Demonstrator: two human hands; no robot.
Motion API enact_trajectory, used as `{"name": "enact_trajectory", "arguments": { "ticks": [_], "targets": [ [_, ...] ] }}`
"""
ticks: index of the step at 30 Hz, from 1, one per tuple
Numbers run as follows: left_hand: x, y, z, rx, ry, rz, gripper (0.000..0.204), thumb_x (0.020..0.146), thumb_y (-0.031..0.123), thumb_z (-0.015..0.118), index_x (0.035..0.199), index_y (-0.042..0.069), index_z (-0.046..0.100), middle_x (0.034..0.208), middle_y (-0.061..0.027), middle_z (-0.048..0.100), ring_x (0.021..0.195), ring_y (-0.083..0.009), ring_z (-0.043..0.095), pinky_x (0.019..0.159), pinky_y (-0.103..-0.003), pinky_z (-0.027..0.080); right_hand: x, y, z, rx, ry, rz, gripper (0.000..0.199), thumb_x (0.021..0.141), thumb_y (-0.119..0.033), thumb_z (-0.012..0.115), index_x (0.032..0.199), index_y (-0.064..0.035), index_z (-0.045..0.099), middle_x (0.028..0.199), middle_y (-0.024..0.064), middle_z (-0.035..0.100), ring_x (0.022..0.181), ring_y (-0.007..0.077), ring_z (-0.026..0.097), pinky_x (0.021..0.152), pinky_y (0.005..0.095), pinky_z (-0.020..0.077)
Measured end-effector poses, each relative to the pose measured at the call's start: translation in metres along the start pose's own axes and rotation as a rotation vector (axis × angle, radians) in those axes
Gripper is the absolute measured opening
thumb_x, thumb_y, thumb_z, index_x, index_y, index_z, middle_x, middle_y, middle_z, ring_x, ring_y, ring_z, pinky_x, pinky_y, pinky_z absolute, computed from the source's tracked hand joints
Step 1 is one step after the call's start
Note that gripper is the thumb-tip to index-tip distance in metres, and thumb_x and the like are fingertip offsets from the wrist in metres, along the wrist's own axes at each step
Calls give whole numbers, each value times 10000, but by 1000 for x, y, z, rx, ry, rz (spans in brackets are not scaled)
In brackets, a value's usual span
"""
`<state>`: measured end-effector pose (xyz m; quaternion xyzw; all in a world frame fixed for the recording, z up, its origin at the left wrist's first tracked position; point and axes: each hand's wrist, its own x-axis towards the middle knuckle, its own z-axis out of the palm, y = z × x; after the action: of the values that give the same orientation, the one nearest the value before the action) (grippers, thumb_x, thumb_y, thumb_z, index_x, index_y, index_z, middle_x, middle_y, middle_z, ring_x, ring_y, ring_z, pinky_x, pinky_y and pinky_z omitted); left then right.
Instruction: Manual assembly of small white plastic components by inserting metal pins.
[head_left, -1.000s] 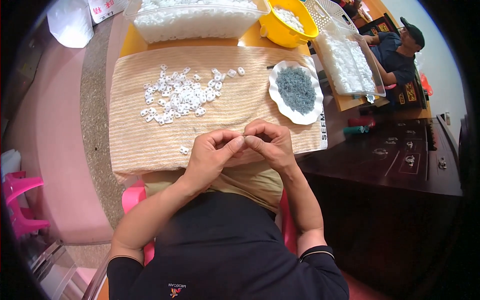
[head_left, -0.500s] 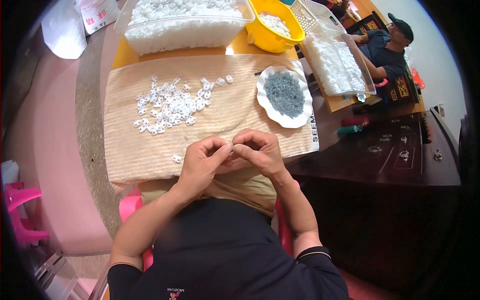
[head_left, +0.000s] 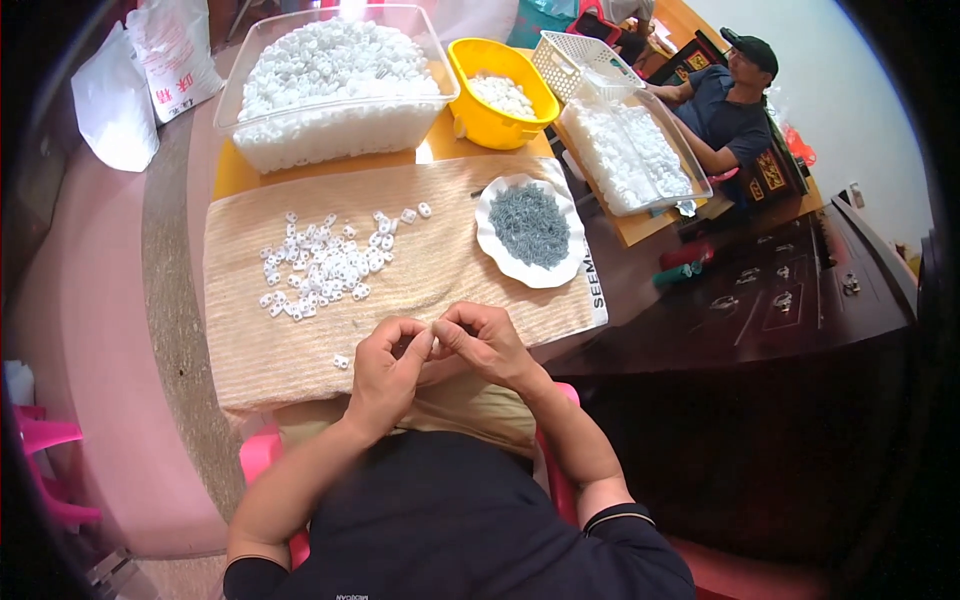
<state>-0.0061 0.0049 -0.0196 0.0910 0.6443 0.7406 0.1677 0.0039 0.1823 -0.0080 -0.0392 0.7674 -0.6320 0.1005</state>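
Note:
Over the near edge of the striped beige towel (head_left: 440, 230), my left hand (head_left: 388, 372) and my right hand (head_left: 485, 345) meet at the fingertips. Both are closed in a pinch, thumbs against forefingers. Whatever is between them is tiny and mostly hidden; only a pale speck shows. One small white plastic piece with two dark holes (head_left: 341, 361) lies beside my left hand. Farther back on the towel is a loose pile of similar white pieces (head_left: 325, 262). Small grey rod-like parts (head_left: 530, 228) fill a white wavy-rimmed plate (head_left: 494, 256) at the right.
Behind the towel stand a clear bin of white pieces (head_left: 245, 148) and a yellow basin (head_left: 462, 128). Another clear bin (head_left: 700, 180) and a white perforated basket (head_left: 552, 68) are at the right, near a seated person (head_left: 735, 105). Dark wooden furniture (head_left: 690, 335) flanks my right.
The view has tilted, so the table and bins sit lower in the picture. My hands keep the same pinch together, with only slight shifts of the fingers.

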Motion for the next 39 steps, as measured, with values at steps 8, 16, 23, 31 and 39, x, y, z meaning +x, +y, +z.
{"name": "enact_trajectory", "arguments": {
  "ticks": [8,16,23,31,39],
  "targets": [
    [-3,-3,3,54,77,118,83,902,74,605,893,-8,606,797,-46,584,717,-92,557,647,-245,460,-3,1,-1,114,-52,71,277,969,-242,570,839,0,608,728,22,621,663,70,579,603,221,488],
    [-4,12,5,98,71,144,70,895,46,607,882,-21,593,865,-71,576,698,-116,570,650,-253,477,-3,-8,2,365,-53,142,244,958,-213,579,864,13,590,732,21,586,657,85,571,636,254,532],
    [-3,0,-3,87,68,146,108,914,91,600,910,-16,604,845,-56,590,677,-96,570,652,-243,479,-4,0,4,410,-100,126,189,944,-196,603,937,-7,610,773,40,645,709,90,612,657,228,499],
    [1,0,-6,-104,102,-20,181,933,156,593,928,-23,618,796,-30,617,721,-93,576,683,-238,481,19,-1,-9,-191,194,-62,119,911,-84,604,950,25,634,712,20,618,604,65,566,545,209,475],
    [7,4,-9,-254,80,-91,170,933,149,599,945,-19,612,797,-26,600,723,-93,572,702,-241,495,60,7,-19,-669,287,-373,113,863,-60,641,934,25,664,720,89,645,615,115,571,565,270,458]
  ]
}}
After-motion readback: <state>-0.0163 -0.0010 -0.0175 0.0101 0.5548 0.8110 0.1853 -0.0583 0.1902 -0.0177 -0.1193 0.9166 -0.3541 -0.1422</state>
